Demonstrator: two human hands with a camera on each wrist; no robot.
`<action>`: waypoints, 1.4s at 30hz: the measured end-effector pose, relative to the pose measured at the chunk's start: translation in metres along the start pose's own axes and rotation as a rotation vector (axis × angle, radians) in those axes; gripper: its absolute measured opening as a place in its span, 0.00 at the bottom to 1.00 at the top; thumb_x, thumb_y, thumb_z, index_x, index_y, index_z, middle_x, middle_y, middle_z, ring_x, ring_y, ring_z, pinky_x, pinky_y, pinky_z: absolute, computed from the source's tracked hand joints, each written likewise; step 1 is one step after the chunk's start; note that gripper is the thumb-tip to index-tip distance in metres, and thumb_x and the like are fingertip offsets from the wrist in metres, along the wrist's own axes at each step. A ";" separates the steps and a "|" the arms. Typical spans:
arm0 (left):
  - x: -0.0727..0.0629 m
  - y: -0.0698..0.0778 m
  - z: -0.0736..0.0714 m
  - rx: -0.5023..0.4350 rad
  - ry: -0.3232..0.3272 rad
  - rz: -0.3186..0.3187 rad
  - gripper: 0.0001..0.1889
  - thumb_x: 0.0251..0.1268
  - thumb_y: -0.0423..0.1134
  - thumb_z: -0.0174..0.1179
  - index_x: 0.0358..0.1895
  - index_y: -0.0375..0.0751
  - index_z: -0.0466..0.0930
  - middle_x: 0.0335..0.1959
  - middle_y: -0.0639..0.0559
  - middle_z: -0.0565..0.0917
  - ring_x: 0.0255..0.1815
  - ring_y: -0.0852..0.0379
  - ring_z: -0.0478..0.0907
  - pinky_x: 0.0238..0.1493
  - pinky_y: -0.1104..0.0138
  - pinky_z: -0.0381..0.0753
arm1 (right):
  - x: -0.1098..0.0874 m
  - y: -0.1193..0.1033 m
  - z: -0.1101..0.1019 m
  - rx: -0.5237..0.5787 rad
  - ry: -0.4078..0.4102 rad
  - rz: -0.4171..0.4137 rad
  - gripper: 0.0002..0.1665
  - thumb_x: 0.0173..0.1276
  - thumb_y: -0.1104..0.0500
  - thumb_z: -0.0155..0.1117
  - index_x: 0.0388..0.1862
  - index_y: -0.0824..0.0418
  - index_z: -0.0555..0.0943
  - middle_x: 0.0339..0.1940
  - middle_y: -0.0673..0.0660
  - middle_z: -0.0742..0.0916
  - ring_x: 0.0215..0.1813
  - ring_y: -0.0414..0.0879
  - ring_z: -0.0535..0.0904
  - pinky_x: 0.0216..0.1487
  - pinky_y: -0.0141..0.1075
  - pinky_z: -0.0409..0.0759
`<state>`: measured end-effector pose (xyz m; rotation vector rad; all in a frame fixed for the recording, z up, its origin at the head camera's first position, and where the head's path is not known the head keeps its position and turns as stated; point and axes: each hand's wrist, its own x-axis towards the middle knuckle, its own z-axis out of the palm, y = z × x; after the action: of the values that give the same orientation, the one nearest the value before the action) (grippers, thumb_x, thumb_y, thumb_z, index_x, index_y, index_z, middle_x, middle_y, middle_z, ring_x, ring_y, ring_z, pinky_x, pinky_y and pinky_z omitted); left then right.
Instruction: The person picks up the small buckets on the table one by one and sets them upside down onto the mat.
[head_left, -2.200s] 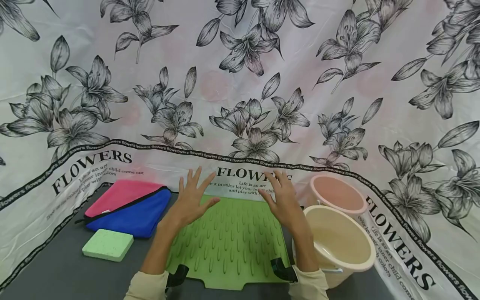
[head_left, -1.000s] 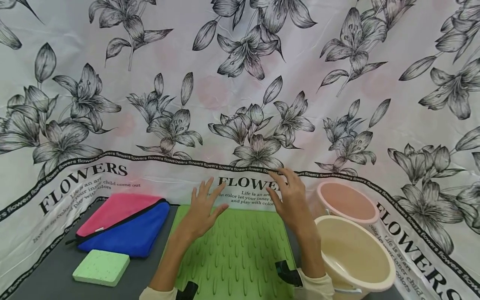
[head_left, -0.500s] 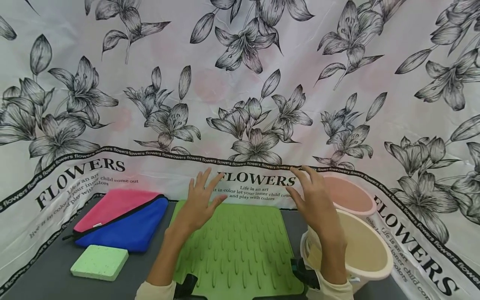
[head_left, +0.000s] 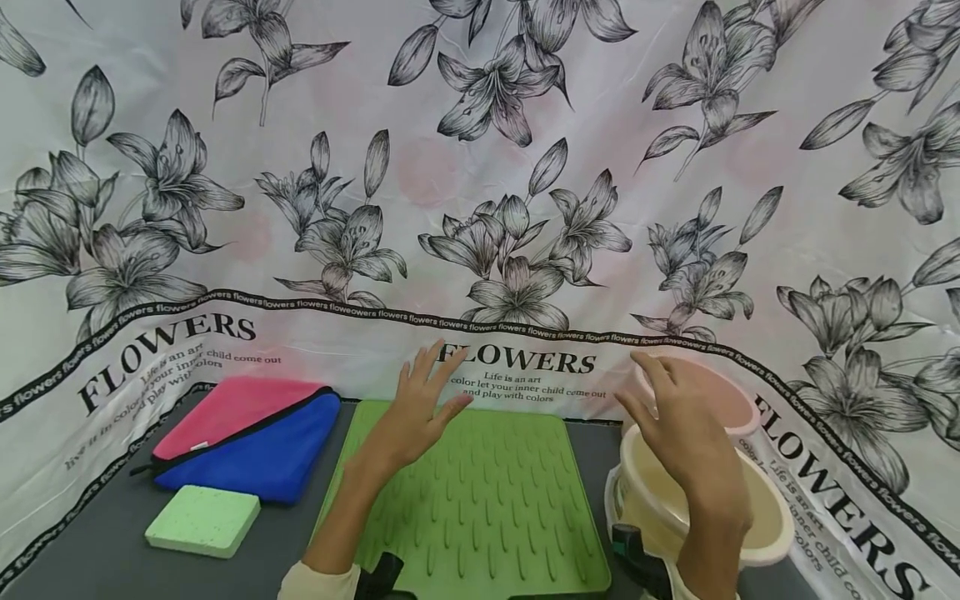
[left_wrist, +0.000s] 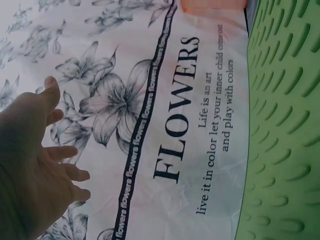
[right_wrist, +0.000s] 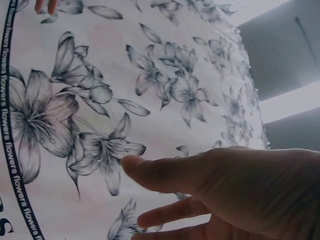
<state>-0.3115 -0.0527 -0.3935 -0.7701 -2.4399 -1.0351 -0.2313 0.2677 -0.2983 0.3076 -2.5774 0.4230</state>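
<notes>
A person's left hand [head_left: 416, 414] and right hand [head_left: 684, 429] hang empty, fingers apart, near a textured green mat [head_left: 480, 500] and the cream bucket [head_left: 645, 512] standing to its right, the handling seemingly not yet begun and all left to do.

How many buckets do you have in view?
2: the cream bucket, right of the green mat and partly screened by the right hand, and the pink bucket behind it, also partly screened. Others behind them could be hidden.
</notes>
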 end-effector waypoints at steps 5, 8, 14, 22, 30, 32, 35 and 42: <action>0.003 0.014 0.014 0.040 -0.092 0.032 0.36 0.82 0.54 0.53 0.86 0.51 0.53 0.88 0.38 0.47 0.88 0.31 0.38 0.84 0.32 0.40 | -0.005 0.001 -0.006 0.019 -0.132 0.049 0.38 0.79 0.54 0.64 0.81 0.64 0.64 0.75 0.74 0.73 0.62 0.75 0.80 0.61 0.69 0.79; 0.002 0.025 0.027 0.083 -0.149 0.061 0.38 0.81 0.56 0.52 0.86 0.50 0.51 0.88 0.38 0.46 0.88 0.31 0.40 0.85 0.34 0.42 | -0.005 0.004 -0.006 0.038 -0.174 0.038 0.37 0.77 0.57 0.65 0.79 0.69 0.65 0.72 0.77 0.76 0.58 0.72 0.84 0.60 0.67 0.81; -0.003 0.046 0.059 0.121 -0.299 0.095 0.40 0.81 0.62 0.47 0.87 0.54 0.45 0.89 0.42 0.43 0.89 0.36 0.40 0.86 0.40 0.46 | -0.004 0.011 0.000 0.084 -0.288 0.057 0.34 0.75 0.55 0.67 0.69 0.76 0.70 0.59 0.79 0.84 0.47 0.67 0.89 0.54 0.61 0.85; -0.016 0.072 0.108 0.102 -0.518 0.174 0.42 0.79 0.69 0.39 0.87 0.60 0.37 0.89 0.50 0.39 0.90 0.44 0.43 0.85 0.43 0.55 | 0.000 0.013 0.005 0.153 -0.588 0.303 0.30 0.74 0.47 0.68 0.55 0.74 0.79 0.43 0.70 0.86 0.29 0.48 0.86 0.32 0.40 0.86; -0.029 0.084 0.134 -0.003 -0.790 0.155 0.42 0.80 0.68 0.43 0.87 0.62 0.34 0.89 0.57 0.35 0.90 0.49 0.40 0.82 0.40 0.61 | 0.002 0.011 0.019 0.058 -0.629 0.330 0.23 0.65 0.50 0.77 0.17 0.57 0.78 0.14 0.48 0.79 0.21 0.43 0.80 0.27 0.33 0.77; -0.031 0.085 0.137 -0.011 -0.849 0.174 0.41 0.81 0.65 0.45 0.87 0.58 0.38 0.89 0.57 0.35 0.90 0.50 0.40 0.82 0.42 0.63 | 0.001 0.011 0.020 0.038 -0.635 0.320 0.22 0.60 0.53 0.80 0.16 0.56 0.77 0.14 0.48 0.78 0.21 0.41 0.77 0.25 0.31 0.74; -0.033 0.085 0.140 -0.008 -0.907 0.206 0.40 0.82 0.62 0.47 0.87 0.54 0.44 0.89 0.57 0.35 0.90 0.53 0.40 0.83 0.51 0.66 | 0.000 0.012 0.022 0.022 -0.639 0.296 0.25 0.54 0.59 0.82 0.12 0.54 0.73 0.11 0.46 0.73 0.18 0.39 0.69 0.22 0.29 0.67; -0.030 0.087 0.140 0.049 -0.929 0.263 0.38 0.80 0.61 0.51 0.85 0.52 0.53 0.89 0.57 0.31 0.90 0.53 0.37 0.83 0.63 0.64 | -0.002 0.012 0.021 0.039 -0.612 0.226 0.24 0.44 0.68 0.74 0.09 0.52 0.67 0.09 0.44 0.67 0.16 0.38 0.62 0.20 0.27 0.61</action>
<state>-0.2526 0.0915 -0.4551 -1.8059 -2.9169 -0.5622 -0.2420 0.2719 -0.3193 0.1750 -3.2243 0.5232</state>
